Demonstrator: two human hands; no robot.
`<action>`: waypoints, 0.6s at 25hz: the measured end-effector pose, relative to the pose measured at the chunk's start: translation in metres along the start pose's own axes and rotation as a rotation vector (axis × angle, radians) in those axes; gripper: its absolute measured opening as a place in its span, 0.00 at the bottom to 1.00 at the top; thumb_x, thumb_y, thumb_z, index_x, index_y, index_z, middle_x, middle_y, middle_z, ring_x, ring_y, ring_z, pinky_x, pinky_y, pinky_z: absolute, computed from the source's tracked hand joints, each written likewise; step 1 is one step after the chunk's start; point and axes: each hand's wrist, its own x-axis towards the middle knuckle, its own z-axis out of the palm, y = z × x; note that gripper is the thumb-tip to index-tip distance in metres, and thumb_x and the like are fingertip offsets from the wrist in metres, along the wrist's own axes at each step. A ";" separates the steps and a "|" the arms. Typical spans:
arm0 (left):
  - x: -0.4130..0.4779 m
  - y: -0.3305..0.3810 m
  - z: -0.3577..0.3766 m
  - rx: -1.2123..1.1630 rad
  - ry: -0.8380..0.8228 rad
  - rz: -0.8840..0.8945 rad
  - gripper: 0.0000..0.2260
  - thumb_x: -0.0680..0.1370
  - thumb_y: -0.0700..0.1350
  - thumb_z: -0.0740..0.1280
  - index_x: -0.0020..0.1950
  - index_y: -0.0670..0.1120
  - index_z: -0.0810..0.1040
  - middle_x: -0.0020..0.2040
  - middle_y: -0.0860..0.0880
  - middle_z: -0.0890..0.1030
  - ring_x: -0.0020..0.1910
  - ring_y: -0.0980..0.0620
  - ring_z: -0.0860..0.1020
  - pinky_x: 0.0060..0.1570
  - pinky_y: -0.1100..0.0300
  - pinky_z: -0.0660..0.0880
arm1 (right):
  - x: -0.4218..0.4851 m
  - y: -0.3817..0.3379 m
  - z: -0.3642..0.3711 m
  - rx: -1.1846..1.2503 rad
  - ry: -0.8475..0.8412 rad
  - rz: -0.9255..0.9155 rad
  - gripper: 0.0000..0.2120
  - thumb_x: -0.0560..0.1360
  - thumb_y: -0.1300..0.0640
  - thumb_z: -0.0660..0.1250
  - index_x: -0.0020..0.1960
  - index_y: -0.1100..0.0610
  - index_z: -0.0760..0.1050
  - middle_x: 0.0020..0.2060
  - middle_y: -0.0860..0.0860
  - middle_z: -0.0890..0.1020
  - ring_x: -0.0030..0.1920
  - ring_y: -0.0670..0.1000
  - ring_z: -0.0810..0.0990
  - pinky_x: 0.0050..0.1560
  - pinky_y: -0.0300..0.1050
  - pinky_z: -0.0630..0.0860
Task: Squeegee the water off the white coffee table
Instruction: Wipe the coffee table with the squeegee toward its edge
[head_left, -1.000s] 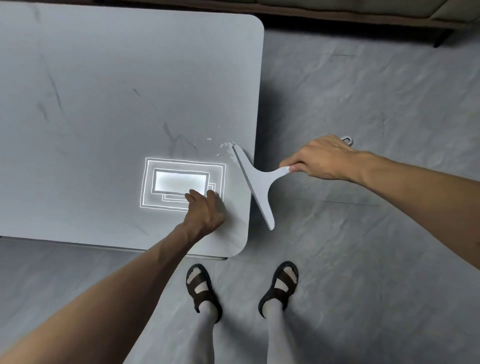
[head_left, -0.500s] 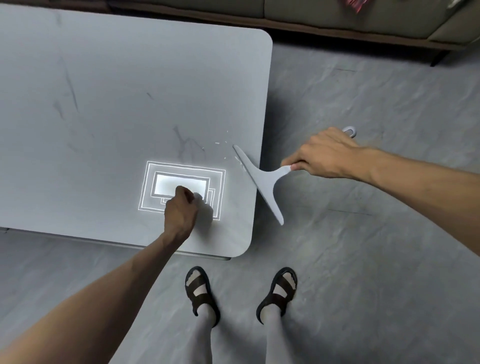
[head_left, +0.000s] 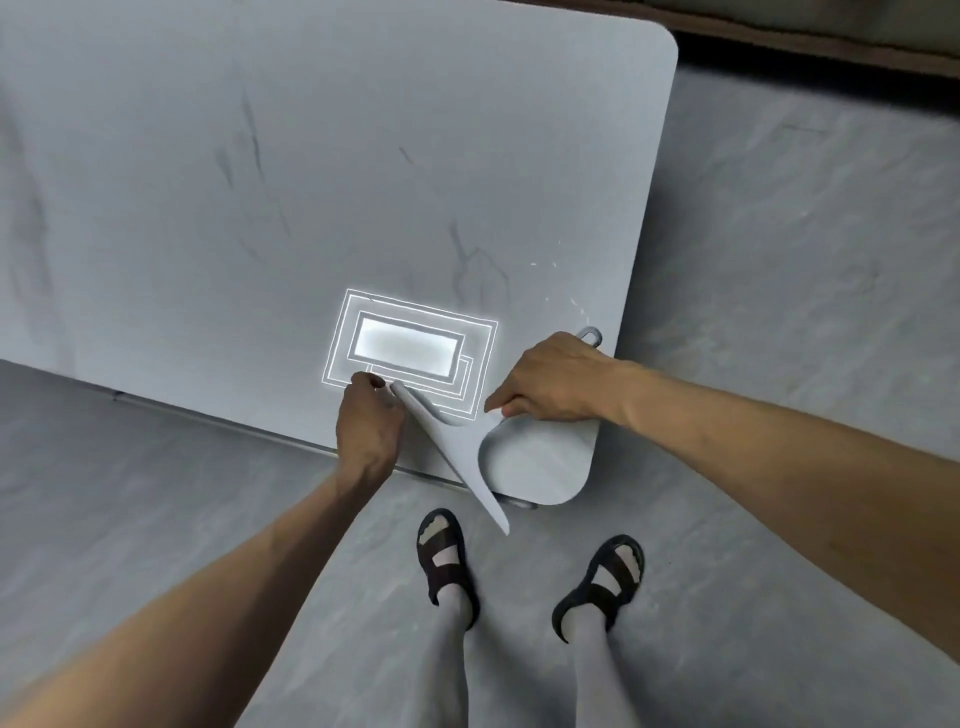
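Progress, as a judgement: most of the desk top reads matte and even, no pools visible, so the bulk looks cleared. What is left shows as a few bright flecks of water just beyond the right hand, near the desk's right edge. Whether a thin film remains elsewhere cannot be told; the dark streaks look like marbling, not wet. A bright rectangular reflection sits just ahead of both hands.

Squeegee is at the near right corner of the desk, between the two hands. Blade runs diagonally, far end by the left hand, near end overhanging the desk edge above the floor.

Right hand: grip closed around the squeegee handle, index finger extended along the neck toward the blade; the hang loop sticks out behind the hand.

Left hand: fingers curled, thumb and fingertips at the far end of the blade, apparently pinching it. Actual contact is not certain from this angle.

Likely step: repositioning or steadying the blade for a pass on the corner.
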 end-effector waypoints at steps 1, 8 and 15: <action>0.000 0.002 0.002 0.015 -0.016 0.008 0.05 0.77 0.41 0.61 0.52 0.44 0.72 0.48 0.47 0.77 0.48 0.44 0.77 0.45 0.57 0.69 | -0.002 0.006 0.001 0.004 0.013 0.022 0.17 0.80 0.41 0.53 0.66 0.34 0.70 0.57 0.43 0.82 0.55 0.51 0.79 0.51 0.50 0.74; -0.005 0.054 0.036 -0.023 -0.033 0.063 0.14 0.80 0.45 0.58 0.61 0.41 0.74 0.55 0.43 0.81 0.51 0.44 0.78 0.48 0.58 0.71 | -0.065 0.098 -0.003 0.107 0.176 0.438 0.16 0.78 0.39 0.55 0.64 0.31 0.70 0.60 0.42 0.80 0.59 0.52 0.78 0.45 0.45 0.67; -0.003 0.095 0.091 0.386 -0.147 0.201 0.40 0.70 0.51 0.71 0.76 0.41 0.55 0.76 0.39 0.56 0.75 0.33 0.55 0.72 0.38 0.54 | -0.167 0.132 0.031 0.158 0.252 0.765 0.14 0.78 0.41 0.57 0.62 0.30 0.71 0.54 0.47 0.84 0.51 0.56 0.81 0.42 0.46 0.68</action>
